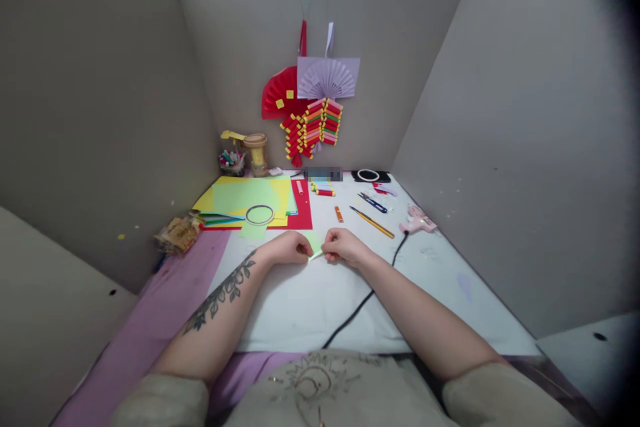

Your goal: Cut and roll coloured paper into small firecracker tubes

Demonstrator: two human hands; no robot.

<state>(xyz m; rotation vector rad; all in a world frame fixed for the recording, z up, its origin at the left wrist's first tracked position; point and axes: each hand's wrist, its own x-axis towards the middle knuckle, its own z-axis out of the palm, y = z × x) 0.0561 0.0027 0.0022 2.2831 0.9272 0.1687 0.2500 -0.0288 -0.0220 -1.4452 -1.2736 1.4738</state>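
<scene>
Between my hands is a small piece of light green paper [314, 240], its near edge rolled or folded into a thin pale strip. My left hand [289, 248] pinches it at the left end, fingers curled. At the right end my right hand [345, 247] is closed on the same paper, thumb and fingertips together. Just beyond them lie a small orange paper roll [339, 214] and a yellow craft knife or pencil [373, 221]. Up and to the left, a roll of tape [259, 205] rests on stacked coloured paper [235, 193].
Blue thread snips [373, 203] and a pink glue gun [419, 220] lie at the right, its black cord [357, 310] crossing the table. Several small paper rolls [324, 192] sit further back. Paper fans [327, 79] with firecracker strings hang on the grey partition [240, 27].
</scene>
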